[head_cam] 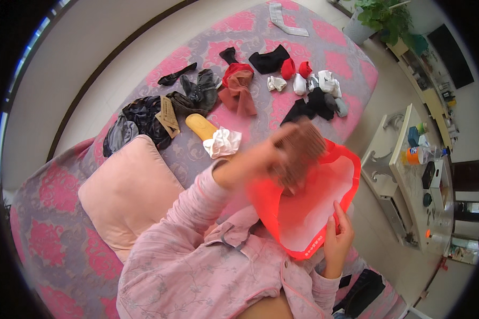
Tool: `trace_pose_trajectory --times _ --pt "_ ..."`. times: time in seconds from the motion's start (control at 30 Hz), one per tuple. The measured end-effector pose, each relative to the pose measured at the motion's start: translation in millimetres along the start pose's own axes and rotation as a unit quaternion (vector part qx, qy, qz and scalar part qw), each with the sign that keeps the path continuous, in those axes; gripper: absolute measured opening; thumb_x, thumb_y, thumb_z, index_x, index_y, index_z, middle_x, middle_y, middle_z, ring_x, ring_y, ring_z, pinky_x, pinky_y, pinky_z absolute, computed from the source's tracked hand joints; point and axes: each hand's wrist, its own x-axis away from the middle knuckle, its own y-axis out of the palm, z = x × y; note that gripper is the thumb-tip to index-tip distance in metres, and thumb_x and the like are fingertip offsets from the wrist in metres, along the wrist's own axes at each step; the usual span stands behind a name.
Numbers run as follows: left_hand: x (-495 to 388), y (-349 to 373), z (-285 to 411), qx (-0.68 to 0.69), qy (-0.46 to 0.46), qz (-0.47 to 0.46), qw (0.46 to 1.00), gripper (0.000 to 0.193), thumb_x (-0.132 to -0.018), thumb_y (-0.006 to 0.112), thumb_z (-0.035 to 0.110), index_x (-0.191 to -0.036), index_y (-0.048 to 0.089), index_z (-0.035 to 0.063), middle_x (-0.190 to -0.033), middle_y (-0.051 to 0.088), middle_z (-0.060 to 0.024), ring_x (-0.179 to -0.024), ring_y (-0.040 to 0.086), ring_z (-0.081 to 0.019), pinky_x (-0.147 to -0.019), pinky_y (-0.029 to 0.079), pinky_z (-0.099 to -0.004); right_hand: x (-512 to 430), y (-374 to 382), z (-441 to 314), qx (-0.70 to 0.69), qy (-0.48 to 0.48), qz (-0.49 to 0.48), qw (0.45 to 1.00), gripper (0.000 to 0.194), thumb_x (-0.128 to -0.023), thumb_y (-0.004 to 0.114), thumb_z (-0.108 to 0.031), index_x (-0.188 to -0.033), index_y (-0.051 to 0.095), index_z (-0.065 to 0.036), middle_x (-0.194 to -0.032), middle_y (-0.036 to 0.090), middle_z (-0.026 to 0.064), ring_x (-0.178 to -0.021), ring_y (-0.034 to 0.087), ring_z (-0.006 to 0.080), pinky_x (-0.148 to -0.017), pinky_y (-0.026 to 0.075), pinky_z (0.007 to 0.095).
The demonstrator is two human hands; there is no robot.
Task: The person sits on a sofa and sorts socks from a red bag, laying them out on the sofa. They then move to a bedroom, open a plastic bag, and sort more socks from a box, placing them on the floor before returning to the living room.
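Observation:
My left hand (263,155), blurred by motion, grips a bundle of brown ribbed fabric (303,147) over the mouth of a red bag with a white inside (315,203). Part of the bundle hangs into the opening; whether it is a sock or another garment cannot be told. On the bag's near right rim, which bears white writing, my right hand (339,239) pinches the edge between thumb and fingers. Nearest my left forearm lie a crumpled white cloth (223,142) and a yellow insole (200,126). Black socks (299,111) lie just beyond the bag.
The patterned pink and grey cover (60,187) bears a pink cushion (127,195), dark garments (143,119), reddish cloth (239,91), white balled socks (328,81) and a grey strip (285,24). To the right stands a table (407,139) with a bottle (419,155); a potted plant (383,20) is behind.

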Motion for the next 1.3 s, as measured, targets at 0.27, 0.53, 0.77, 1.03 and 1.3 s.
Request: trace_pose_trajectory --times 0.27,0.53,0.77,1.03,1.3 --pt "14 64 -25 -0.626 0.122 -0.014 0.77 0.047 -0.09 0.057 0.012 -0.133 0.044 -0.0032 -0.127 0.05 -0.0239 -0.118 0.052 -0.0301 -0.097 0.044 -0.0393 19 0 18 -0.096 0.044 0.023 0.994 0.038 -0.092 0.051 0.0 -0.129 0.058 0.002 -0.111 0.064 0.0142 -0.097 0.06 0.0185 -0.084 0.047 0.0291" --pt "33 -109 -33 -0.166 0.153 0.334 0.915 0.022 -0.094 0.056 0.014 -0.111 0.059 0.0004 -0.102 0.064 -0.0051 -0.092 0.06 -0.0131 -0.084 0.048 -0.0274 22 -13 34 -0.151 0.104 0.064 0.981 0.041 -0.093 0.049 0.005 -0.134 0.053 0.004 -0.122 0.061 0.0075 -0.083 0.053 0.0035 -0.07 0.044 0.019" --pt "-19 -322 -65 -0.327 0.094 0.721 0.604 0.065 -0.08 0.072 0.037 -0.125 0.047 -0.0046 -0.119 0.056 -0.0178 -0.106 0.056 -0.0274 -0.095 0.045 -0.0358 15 -13 32 -0.105 0.11 0.055 0.987 0.04 -0.092 0.05 0.002 -0.131 0.055 0.005 -0.12 0.062 0.0099 -0.084 0.054 0.0069 -0.072 0.045 0.0221" --pt "-22 -365 -63 -0.441 -0.137 0.715 0.525 0.077 -0.068 0.071 0.041 -0.124 0.05 -0.0083 -0.125 0.053 -0.0329 -0.118 0.054 -0.0437 -0.103 0.043 -0.0449 11 -11 21 -0.073 0.124 0.056 0.988 0.039 -0.092 0.051 0.0 -0.13 0.057 0.004 -0.12 0.063 0.0125 -0.093 0.058 0.0114 -0.078 0.046 0.024" --pt "5 -276 -35 -0.12 0.276 0.503 0.81 0.039 -0.086 0.063 0.002 -0.123 0.052 -0.0022 -0.111 0.063 -0.0132 -0.094 0.067 -0.021 -0.078 0.056 -0.0333 10 -9 24 -0.083 0.111 0.058 0.989 0.038 -0.092 0.05 0.001 -0.129 0.057 0.005 -0.122 0.063 0.0158 -0.104 0.06 0.0167 -0.089 0.047 0.0287"
